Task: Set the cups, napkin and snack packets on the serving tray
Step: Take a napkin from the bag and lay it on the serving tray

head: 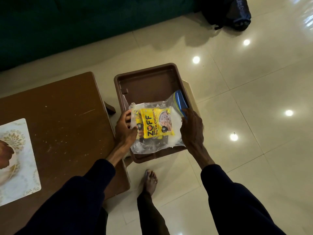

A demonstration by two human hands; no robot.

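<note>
Glossy cream floor tiles [245, 99] form the ground; on them a brown table [59, 116] carrying a patterned placemat [18, 167], and beside it a cream stool [189, 92] bearing the brown serving tray [149, 85]. Left hand [125, 129]: thumb and fingers [126, 116] pinch the left edge of a clear bag [152, 146]; right hand [192, 131]: fingers [188, 116] curled over the bag's right edge, touching its blue zip strip [180, 100]. Between the two sets of fingers, inside the bag, lie yellow snack packets [157, 123]. Bag spans the tray's near half; whether it rests on the tray floor cannot be told. Beyond the fingertips the tray floor is bare; below the wrists, a bare foot [150, 180].
</note>
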